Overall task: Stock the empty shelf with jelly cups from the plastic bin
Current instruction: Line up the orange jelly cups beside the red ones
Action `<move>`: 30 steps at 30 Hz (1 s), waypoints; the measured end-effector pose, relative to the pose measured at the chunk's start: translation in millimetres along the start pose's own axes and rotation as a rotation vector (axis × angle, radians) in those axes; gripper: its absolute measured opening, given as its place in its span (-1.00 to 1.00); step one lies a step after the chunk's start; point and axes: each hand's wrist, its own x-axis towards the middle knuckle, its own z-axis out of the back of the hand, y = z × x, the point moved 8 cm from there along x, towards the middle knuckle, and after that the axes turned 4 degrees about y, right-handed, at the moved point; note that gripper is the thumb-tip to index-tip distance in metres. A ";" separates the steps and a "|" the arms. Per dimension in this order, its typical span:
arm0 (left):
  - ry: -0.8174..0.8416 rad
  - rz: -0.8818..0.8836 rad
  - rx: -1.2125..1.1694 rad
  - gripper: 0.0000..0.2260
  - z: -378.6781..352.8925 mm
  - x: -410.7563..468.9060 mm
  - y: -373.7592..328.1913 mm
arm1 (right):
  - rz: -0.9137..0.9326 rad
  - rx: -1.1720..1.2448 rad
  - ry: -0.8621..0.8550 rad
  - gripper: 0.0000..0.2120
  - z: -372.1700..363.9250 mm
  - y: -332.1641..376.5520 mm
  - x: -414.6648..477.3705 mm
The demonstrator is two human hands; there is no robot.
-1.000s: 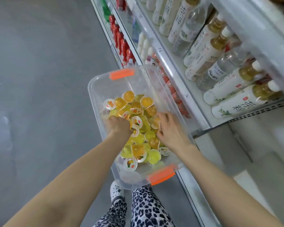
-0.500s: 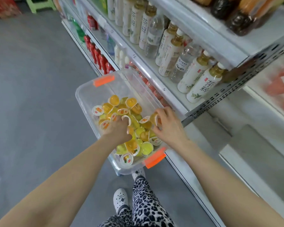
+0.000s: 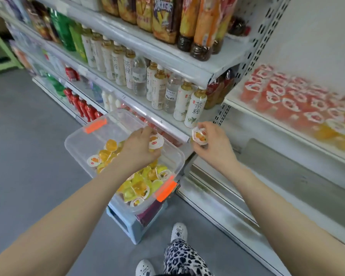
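A clear plastic bin [image 3: 79, 142] with orange latches holds several yellow and orange jelly cups [image 3: 139, 186]. My left hand [image 3: 137, 149] is raised over the bin and grips jelly cups [image 3: 155, 140]. My right hand [image 3: 213, 145] is lifted to the right of the bin, past its rim, and holds a jelly cup [image 3: 200, 135] with its white lid facing me. To the right, a white shelf [image 3: 267, 124] carries rows of red and orange jelly cups [image 3: 293, 102]. The shelf below it [image 3: 299, 176] is bare.
The bin rests on a pale blue stool [image 3: 127, 224]. Bottled drinks [image 3: 157, 86] fill the shelves behind and left of the bin. A green stool [image 3: 0, 54] stands far left on the grey floor. My shoes [image 3: 178, 232] and patterned trousers are at the bottom.
Both hands have lifted out of the bin, each with jelly cups. The right hand has moved right toward the shelves. The view has tilted up and right, showing the jelly shelf.
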 end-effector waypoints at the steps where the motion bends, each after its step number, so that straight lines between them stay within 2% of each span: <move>1: -0.004 -0.039 0.000 -0.54 2.1 5.2 -13.0 | -0.011 -0.001 -0.017 -0.60 12.6 -4.9 -3.4; 12: -0.024 -0.430 0.020 -0.61 -0.4 53.8 -189.8 | -0.143 -0.145 -0.329 -0.65 172.2 -72.8 -43.1; 19: -0.044 -0.596 -0.050 -0.54 -20.3 68.3 -320.1 | -0.233 -0.162 -0.516 -0.65 285.5 -143.6 -90.0; 26: -0.021 -0.612 -0.099 -0.49 -61.5 94.3 -420.4 | -0.493 -0.108 -0.559 -0.65 367.3 -259.9 -131.8; 30: -0.020 -0.615 -0.083 -0.50 -82.9 109.5 -460.5 | -0.602 -0.101 -0.424 -0.66 368.1 -321.4 -134.0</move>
